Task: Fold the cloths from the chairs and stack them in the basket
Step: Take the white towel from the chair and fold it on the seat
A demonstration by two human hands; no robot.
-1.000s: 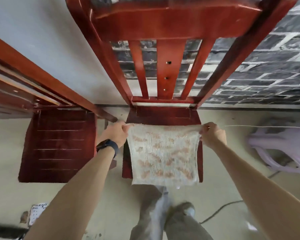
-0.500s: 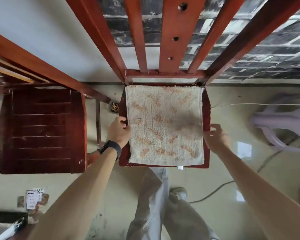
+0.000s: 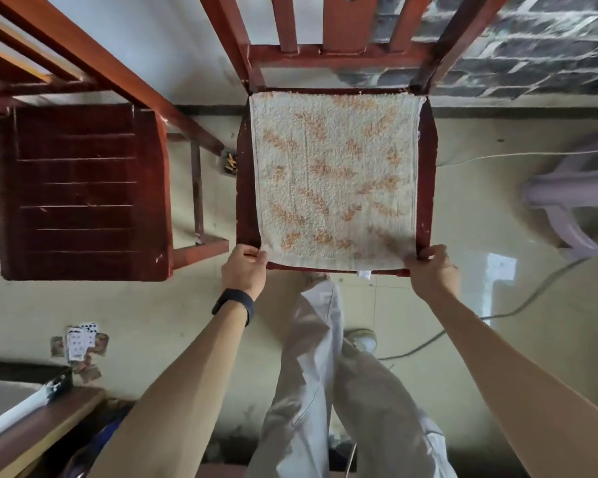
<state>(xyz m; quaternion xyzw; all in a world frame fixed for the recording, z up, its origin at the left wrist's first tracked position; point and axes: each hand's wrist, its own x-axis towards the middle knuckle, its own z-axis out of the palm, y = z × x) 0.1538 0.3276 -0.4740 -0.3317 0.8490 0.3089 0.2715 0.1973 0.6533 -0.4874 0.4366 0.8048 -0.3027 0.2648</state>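
- Cloth (image 3: 335,181): pale terry with orange leaf-like marks, spread flat and square over the seat of the middle chair (image 3: 428,188). It covers nearly the whole seat, and a dark red strip of wood shows down each side.
- Far edge of the cloth lies against the foot of the chair's backrest; near edge lies along the seat's front rim. A small white tag (image 3: 364,274) hangs over that rim.
- Left hand (image 3: 244,270): at the near-left corner of the cloth, fingers curled, pinching the corner against the seat edge. A dark wristband (image 3: 233,305) is on that wrist.
- Right hand (image 3: 432,270): at the near-right corner, knuckles up, fingers curled over the corner. It looks like a pinch, but the fingertips are hidden under the hand.
- Both forearms are stretched forward and well apart, one to each corner.
- Second chair (image 3: 80,191): same red wood, slatted seat bare, standing just left of the first.
- Floor (image 3: 480,208): pale glossy tile. On it are a lilac plastic stool (image 3: 573,201) at right, a thin cable (image 3: 497,315) and scattered playing cards (image 3: 80,343) at lower left.
- Grey brick wall (image 3: 532,46) behind the chair at upper right.
- The person's light trousers (image 3: 325,374) are below the seat front.
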